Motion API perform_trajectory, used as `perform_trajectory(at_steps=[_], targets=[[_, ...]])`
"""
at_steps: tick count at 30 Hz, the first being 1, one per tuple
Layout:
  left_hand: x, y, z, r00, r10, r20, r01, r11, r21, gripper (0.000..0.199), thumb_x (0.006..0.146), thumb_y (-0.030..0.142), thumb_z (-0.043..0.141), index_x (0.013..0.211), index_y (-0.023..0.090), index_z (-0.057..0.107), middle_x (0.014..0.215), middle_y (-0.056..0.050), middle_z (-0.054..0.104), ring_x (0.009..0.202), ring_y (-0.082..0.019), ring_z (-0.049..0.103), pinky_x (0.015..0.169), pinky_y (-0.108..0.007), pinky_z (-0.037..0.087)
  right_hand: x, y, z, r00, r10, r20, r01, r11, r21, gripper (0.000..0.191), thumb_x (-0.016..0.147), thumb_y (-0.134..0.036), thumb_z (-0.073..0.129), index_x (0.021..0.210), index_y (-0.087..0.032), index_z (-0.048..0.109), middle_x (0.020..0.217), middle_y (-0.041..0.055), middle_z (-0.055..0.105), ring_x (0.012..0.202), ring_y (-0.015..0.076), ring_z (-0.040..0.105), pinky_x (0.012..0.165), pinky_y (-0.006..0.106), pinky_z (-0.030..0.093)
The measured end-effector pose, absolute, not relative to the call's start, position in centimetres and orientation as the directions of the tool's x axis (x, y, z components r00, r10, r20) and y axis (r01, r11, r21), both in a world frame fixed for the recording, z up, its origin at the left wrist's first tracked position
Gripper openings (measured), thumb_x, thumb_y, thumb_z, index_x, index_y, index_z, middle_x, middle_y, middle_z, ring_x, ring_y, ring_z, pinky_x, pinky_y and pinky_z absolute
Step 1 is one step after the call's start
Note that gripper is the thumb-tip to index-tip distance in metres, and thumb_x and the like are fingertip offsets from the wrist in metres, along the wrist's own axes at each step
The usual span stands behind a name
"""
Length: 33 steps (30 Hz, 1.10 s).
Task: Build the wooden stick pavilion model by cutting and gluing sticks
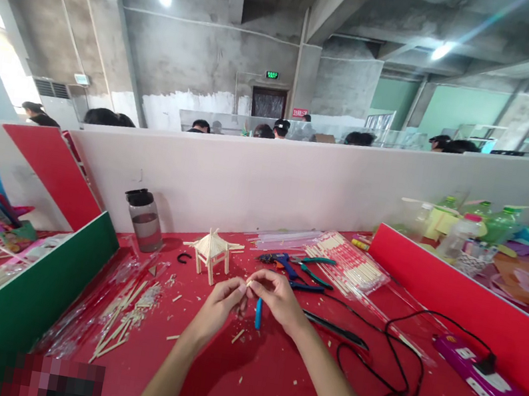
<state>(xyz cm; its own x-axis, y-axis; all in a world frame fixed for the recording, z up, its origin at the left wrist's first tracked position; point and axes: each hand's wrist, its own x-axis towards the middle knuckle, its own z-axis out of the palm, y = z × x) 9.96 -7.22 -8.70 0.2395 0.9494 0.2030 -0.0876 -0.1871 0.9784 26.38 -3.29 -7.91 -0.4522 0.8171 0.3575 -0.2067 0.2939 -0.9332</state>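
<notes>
Fingers of left hand (222, 299) and right hand (278, 298) pinching thin wooden stick (249, 282), blue-handled tool (258, 313) in right

Little lettering is seen, and none of it can be read with confidence. A green lit sign (271, 75) is mounted on the concrete wall above the dark doorway (268, 102) at the far end of the room; its characters are too small to be made out. A red sign with pale characters (299, 113) is fixed to the wall just right of that doorway, and its wording is likewise blurred. Pale markings are shown on the purple power strip (473, 373) lying on the red table (263, 387), but no word or number can be distinguished there.
</notes>
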Motion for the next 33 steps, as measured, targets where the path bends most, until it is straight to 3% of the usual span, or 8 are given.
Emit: perform_trajectory(at_steps=[7, 11, 14, 17, 20, 23, 27, 33], targets=[[9.7, -6.6, -8.7, 0.128, 0.961, 0.245, 0.132, -0.261, 0.956, 0.035, 0.087, 0.046, 0.054, 0.071, 0.015, 0.058, 0.056, 0.003, 0.049, 0.051, -0.009, 0.045, 0.053, -0.022, 0.036, 26.1, -3.6, -8.0, -0.372, 0.839, 0.398, -0.025, 0.419, -0.907, 0.018, 0.083, -0.036, 0.066, 0.086, -0.018, 0.067, 0.081, 0.0039, 0.069, 0.076, 0.0183, 0.065, 0.072, 0.028, 0.050], [9.0, -6.7, -8.1, 0.069, 0.969, 0.237, 0.184, -0.246, 0.952, 0.037, 0.084, 0.050, 0.057, 0.068, 0.015, 0.057, 0.053, 0.004, 0.048, 0.048, -0.009, 0.044, 0.051, -0.021, 0.034, 26.0, -3.3, -8.3, -0.312, 0.847, 0.430, -0.006, 0.450, -0.893, 0.018, 0.083, -0.037, 0.064, 0.085, -0.018, 0.066, 0.080, 0.0037, 0.069, 0.074, 0.0177, 0.064, 0.070, 0.027, 0.050], [6.9, -6.3, -8.3, -0.170, 0.936, 0.307, 0.189, -0.275, 0.943, 0.035, 0.083, 0.049, 0.058, 0.071, 0.016, 0.058, 0.051, 0.006, 0.047, 0.048, -0.009, 0.043, 0.050, -0.021, 0.033, 25.9, -1.5, -8.5, -0.234, 0.889, 0.393, -0.056, 0.391, -0.919, 0.022, 0.080, -0.039, 0.067, 0.083, -0.018, 0.065, 0.080, 0.0054, 0.071, 0.073, 0.0187, 0.065, 0.068, 0.028, 0.051], [3.8, -5.5, -9.5, -0.482, 0.796, 0.365, 0.167, -0.325, 0.931, 0.029, 0.084, 0.044, 0.054, 0.071, 0.018, 0.054, 0.052, 0.006, 0.044, 0.049, -0.009, 0.043, 0.050, -0.020, 0.035, 25.4, 1.6, -8.5, -0.217, 0.898, 0.383, -0.078, 0.375, -0.924, 0.027, 0.076, -0.042, 0.068, 0.084, -0.017, 0.065, 0.077, 0.0056, 0.070, 0.067, 0.0185, 0.064, 0.063, 0.028, 0.050], [1.3, -4.3, -11.4, -0.604, 0.702, 0.376, 0.256, -0.276, 0.926, 0.015, 0.080, 0.033, 0.056, 0.082, 0.018, 0.056, 0.069, 0.003, 0.055, 0.064, -0.012, 0.054, 0.062, -0.022, 0.045, 24.2, 4.6, -8.5, -0.178, 0.894, 0.412, -0.050, 0.410, -0.911, 0.028, 0.076, -0.044, 0.066, 0.084, -0.017, 0.065, 0.073, 0.0042, 0.069, 0.062, 0.0172, 0.062, 0.061, 0.028, 0.049], [0.3, -3.1, -13.2, -0.583, 0.737, 0.342, 0.319, -0.179, 0.931, 0.020, 0.078, 0.027, 0.057, 0.095, 0.017, 0.057, 0.095, -0.006, 0.064, 0.087, -0.018, 0.062, 0.078, -0.029, 0.051, 23.0, 6.5, -8.6, -0.173, 0.874, 0.453, 0.024, 0.464, -0.886, 0.027, 0.077, -0.043, 0.064, 0.082, -0.017, 0.065, 0.075, 0.0046, 0.069, 0.066, 0.0176, 0.062, 0.064, 0.029, 0.050], [0.1, -1.3, -14.4, -0.493, 0.805, 0.330, 0.389, -0.136, 0.911, 0.030, 0.081, 0.024, 0.056, 0.110, 0.016, 0.054, 0.118, -0.013, 0.062, 0.106, -0.022, 0.062, 0.090, -0.034, 0.050, 22.4, 7.5, -9.0, -0.181, 0.864, 0.470, 0.074, 0.488, -0.870, 0.024, 0.078, -0.041, 0.061, 0.083, -0.017, 0.065, 0.079, 0.0061, 0.070, 0.072, 0.0192, 0.064, 0.069, 0.030, 0.050], [-0.1, 0.2, -14.1, -0.372, 0.863, 0.341, 0.564, -0.081, 0.822, 0.028, 0.081, 0.017, 0.052, 0.110, 0.015, 0.055, 0.113, -0.013, 0.067, 0.108, -0.023, 0.063, 0.094, -0.036, 0.046, 22.4, 7.5, -9.2, -0.232, 0.850, 0.473, 0.068, 0.500, -0.863, 0.025, 0.079, -0.040, 0.062, 0.084, -0.016, 0.066, 0.081, 0.0070, 0.071, 0.074, 0.0190, 0.065, 0.071, 0.030, 0.050]])
